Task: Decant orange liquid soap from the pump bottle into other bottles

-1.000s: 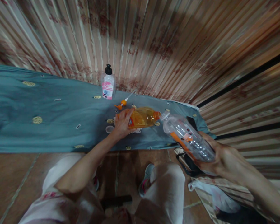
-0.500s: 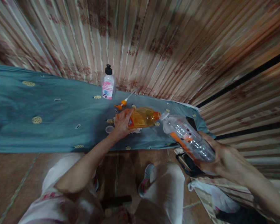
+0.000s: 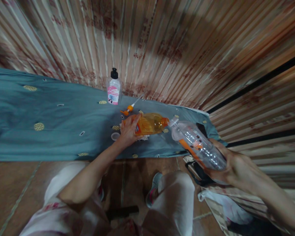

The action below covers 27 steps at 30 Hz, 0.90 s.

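Note:
My left hand (image 3: 130,129) is closed around the lower part of an amber bottle (image 3: 151,124), which is tilted on its side with its orange neck pointing right. Gripped near its base by my right hand (image 3: 226,164), a large clear plastic bottle (image 3: 196,142) with an orange label slants up and left. The two bottle mouths meet or nearly meet; I cannot tell whether they touch. Behind the amber bottle lies an orange pump top (image 3: 127,110) with its thin tube. A small round clear cap (image 3: 115,136) is beside my left wrist. Some white crumpled material shows under the amber bottle.
A clear bottle with a black top and pink label (image 3: 113,90) stands at the back of the teal cloth (image 3: 64,114). Pleated curtains (image 3: 137,42) hang behind and at the right. A dark object (image 3: 201,129) lies behind the clear bottle. Bags (image 3: 226,203) sit low at the right.

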{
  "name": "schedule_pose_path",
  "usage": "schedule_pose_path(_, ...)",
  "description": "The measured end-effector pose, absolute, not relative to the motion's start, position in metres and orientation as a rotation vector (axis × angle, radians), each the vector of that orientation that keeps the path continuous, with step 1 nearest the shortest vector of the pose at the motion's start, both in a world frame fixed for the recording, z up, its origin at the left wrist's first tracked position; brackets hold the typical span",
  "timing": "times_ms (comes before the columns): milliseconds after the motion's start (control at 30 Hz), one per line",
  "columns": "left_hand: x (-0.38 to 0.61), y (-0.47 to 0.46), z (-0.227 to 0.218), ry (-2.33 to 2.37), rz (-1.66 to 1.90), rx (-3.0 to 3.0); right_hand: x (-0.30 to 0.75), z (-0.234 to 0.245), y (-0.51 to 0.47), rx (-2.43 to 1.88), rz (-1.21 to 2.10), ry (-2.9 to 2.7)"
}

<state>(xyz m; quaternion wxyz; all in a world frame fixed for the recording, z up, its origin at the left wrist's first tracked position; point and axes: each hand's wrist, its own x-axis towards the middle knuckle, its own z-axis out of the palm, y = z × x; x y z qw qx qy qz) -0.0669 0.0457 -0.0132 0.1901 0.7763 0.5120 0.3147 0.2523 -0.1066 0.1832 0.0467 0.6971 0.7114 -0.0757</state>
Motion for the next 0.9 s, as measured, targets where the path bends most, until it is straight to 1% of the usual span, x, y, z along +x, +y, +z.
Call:
schedule_pose_path(133,-0.0671,0.0466,-0.0146,1.431,0.883,2.186,0.2518,0.1814,-0.1069,2.139,-0.194,2.146)
schedule_pose_path(533,-0.0665,0.0464,-0.0128,1.449,0.855,2.185,0.2477,0.1858,-0.1044,2.173,-0.32,2.111)
schedule_pose_path(767,-0.0663,0.045,-0.0078,1.449,0.847,2.16,0.2458,0.1863,-0.1041,2.166,-0.273,2.131)
schedule_pose_path(900,-0.0666,0.0458,-0.0095,1.443,0.847,2.165,0.2443,0.1871,-0.1034,2.147,-0.311,2.141)
